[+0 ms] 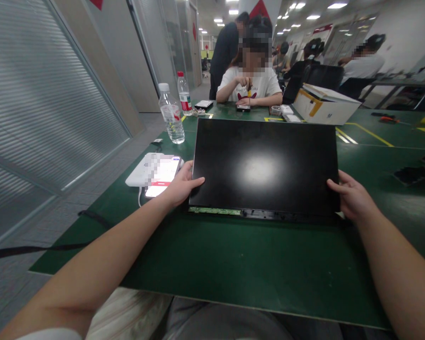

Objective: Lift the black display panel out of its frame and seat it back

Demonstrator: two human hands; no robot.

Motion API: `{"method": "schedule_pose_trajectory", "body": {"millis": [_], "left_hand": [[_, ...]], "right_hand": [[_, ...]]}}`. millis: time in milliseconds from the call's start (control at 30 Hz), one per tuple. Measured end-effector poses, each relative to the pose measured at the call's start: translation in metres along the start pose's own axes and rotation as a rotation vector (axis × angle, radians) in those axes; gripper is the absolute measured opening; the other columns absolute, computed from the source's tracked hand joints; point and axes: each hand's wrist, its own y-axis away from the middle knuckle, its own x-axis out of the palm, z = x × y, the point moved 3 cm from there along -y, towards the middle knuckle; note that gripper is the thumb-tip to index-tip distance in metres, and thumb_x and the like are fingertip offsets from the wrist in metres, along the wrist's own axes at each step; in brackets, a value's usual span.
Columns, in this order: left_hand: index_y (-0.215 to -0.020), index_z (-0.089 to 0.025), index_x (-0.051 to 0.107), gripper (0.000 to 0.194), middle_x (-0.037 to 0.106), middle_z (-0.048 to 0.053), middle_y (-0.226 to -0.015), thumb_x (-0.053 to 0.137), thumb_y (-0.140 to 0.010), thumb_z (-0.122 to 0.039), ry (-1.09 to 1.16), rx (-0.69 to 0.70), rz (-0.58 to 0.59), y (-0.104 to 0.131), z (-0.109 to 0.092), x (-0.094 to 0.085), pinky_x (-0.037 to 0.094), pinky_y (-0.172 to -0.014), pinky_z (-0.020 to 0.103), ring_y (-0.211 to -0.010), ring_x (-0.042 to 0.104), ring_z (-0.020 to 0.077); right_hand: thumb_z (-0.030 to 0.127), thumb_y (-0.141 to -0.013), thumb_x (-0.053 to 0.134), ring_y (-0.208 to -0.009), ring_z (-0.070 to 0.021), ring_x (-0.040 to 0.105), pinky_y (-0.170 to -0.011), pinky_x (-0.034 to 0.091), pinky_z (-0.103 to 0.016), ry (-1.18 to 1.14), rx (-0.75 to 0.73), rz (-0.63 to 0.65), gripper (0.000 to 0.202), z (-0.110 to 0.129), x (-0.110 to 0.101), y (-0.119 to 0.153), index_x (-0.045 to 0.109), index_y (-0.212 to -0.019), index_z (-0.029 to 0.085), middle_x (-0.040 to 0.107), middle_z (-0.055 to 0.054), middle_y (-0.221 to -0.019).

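A wide black display panel is held tilted over the green table, its dark face toward me and a light reflected in it. Along its lower edge runs a strip of green circuit board at the left. My left hand grips the panel's left edge, thumb on the front. At the right edge my right hand holds it the same way, with the fingers behind. The fingers at the back are partly hidden. Close to my left hand, a lit phone lies against a white device.
Two plastic bottles, a clear one and a red-capped one, stand at the back left. Across the green table a person works with a small tool. A white box and dark pieces lie to the right.
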Motion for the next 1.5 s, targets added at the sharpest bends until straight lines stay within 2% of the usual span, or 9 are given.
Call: {"method": "schedule_pose_trajectory", "body": {"millis": [567,800,1267,1500], "left_hand": [[-0.122,-0.021,0.054,0.062,0.075,0.009,-0.118,0.085,-0.069,-0.015,-0.001,-0.013,-0.022,-0.0008,-0.0003,0.0000,0.048,-0.111,0.053,-0.120,0.069,0.0318],[-0.124,-0.020,0.055,0.063,0.075,0.010,-0.118,0.085,-0.068,-0.013,0.018,-0.024,-0.024,-0.0007,-0.0006,0.0001,0.047,-0.111,0.052,-0.121,0.068,0.0324],[-0.122,-0.021,0.056,0.059,0.076,0.009,-0.119,0.082,-0.071,-0.010,0.020,-0.027,-0.021,-0.0015,0.0000,-0.0006,0.045,-0.115,0.054,-0.125,0.068,0.0327],[-0.120,-0.020,0.056,0.058,0.076,0.008,-0.117,0.081,-0.069,-0.009,0.028,-0.031,-0.035,-0.0019,0.0003,-0.0005,0.045,-0.115,0.053,-0.124,0.069,0.0320]], "right_hand": [[0.020,-0.057,0.085,-0.112,-0.0300,0.076,-0.095,0.064,-0.044,0.014,-0.004,-0.011,0.050,-0.0013,0.0003,-0.0004,0.080,-0.104,0.033,0.082,-0.002,-0.107],[0.021,-0.059,0.083,-0.111,-0.0303,0.076,-0.093,0.065,-0.044,0.000,0.031,-0.035,0.044,-0.0001,0.0018,0.0017,0.081,-0.101,0.033,0.082,-0.003,-0.108],[0.020,-0.059,0.081,-0.110,-0.0299,0.076,-0.091,0.066,-0.041,0.017,0.056,-0.043,0.043,0.0024,0.0034,0.0032,0.081,-0.101,0.031,0.083,-0.003,-0.102],[0.017,-0.057,0.080,-0.097,-0.0261,0.078,-0.081,0.067,-0.036,0.019,0.069,-0.067,0.042,0.0029,0.0039,0.0036,0.081,-0.097,0.031,0.083,-0.002,-0.098]]}}
